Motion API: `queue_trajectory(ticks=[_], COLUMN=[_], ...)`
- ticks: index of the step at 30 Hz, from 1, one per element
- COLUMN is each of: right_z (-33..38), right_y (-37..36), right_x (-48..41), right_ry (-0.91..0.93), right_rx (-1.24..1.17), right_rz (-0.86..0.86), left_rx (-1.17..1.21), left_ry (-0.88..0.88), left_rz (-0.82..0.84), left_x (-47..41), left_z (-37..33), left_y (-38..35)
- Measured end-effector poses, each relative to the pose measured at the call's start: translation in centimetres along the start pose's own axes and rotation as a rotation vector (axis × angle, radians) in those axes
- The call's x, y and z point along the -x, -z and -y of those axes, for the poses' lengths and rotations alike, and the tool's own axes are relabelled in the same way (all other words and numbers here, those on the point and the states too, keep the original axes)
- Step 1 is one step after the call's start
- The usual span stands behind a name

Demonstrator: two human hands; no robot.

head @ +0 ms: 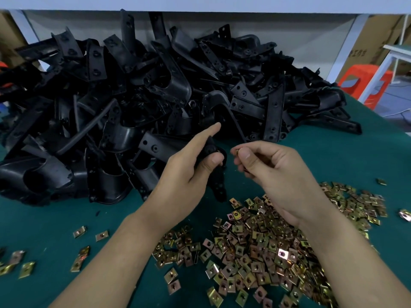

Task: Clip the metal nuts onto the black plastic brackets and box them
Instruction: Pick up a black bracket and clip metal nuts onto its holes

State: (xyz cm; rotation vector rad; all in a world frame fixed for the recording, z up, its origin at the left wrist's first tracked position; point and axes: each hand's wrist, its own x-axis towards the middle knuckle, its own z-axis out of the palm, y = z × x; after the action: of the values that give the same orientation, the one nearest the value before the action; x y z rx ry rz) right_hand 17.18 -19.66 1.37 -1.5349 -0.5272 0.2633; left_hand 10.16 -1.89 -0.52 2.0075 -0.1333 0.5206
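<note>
Covering the whole work surface: one green table mat (44, 218).
Item 1: heap of black plastic brackets (155, 85), loose and tangled, filling the far half of the mat from the left edge almost to the right.
Item 2: pile of metal nuts (255, 252), brass-coloured and square, spread on the near right of the mat. A few stray nuts (79, 231) lie apart to the near left.
Item 3: left hand (184, 170), above the mat at centre, gripping the held bracket (216, 185) with the thumb pressed on it and the index finger straight out toward the heap.
Item 4: right hand (273, 172), just beside the left, fingers curled, pinching the held nut (236, 151) between thumb and fingertip, close to the top of the held bracket but apart from it.
</note>
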Motion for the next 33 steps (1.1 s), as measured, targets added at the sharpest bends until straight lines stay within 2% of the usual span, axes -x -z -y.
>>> queue_trajectory(ticks=[3, 10, 15, 26, 33], right_z=[0.0, 0.1, 0.2, 0.4, 0.3], right_y=[0.0, 0.3, 0.4, 0.8, 0.6], right_x=[0.0, -0.1, 0.0, -0.1, 0.0], right_ry=[-0.021, 0.036, 0.059, 0.007, 0.016], right_rx=[-0.031, 0.015, 0.101, -0.001, 0.114], right_rz=[0.005, -0.003, 0.037, 0.038, 0.054], left_rx=[0.100, 0.187, 0.156, 0.159, 0.172], left_ry=[0.049, 0.074, 0.088, 0.109, 0.084], left_rz=[-0.064, 0.062, 0.085, 0.108, 0.111], left_x=[-0.1, -0.2, -0.2, -0.1, -0.2], left_z=[-0.4, -0.8, -0.9, -1.1, -1.0], left_y=[0.1, 0.2, 0.4, 0.7, 0.6])
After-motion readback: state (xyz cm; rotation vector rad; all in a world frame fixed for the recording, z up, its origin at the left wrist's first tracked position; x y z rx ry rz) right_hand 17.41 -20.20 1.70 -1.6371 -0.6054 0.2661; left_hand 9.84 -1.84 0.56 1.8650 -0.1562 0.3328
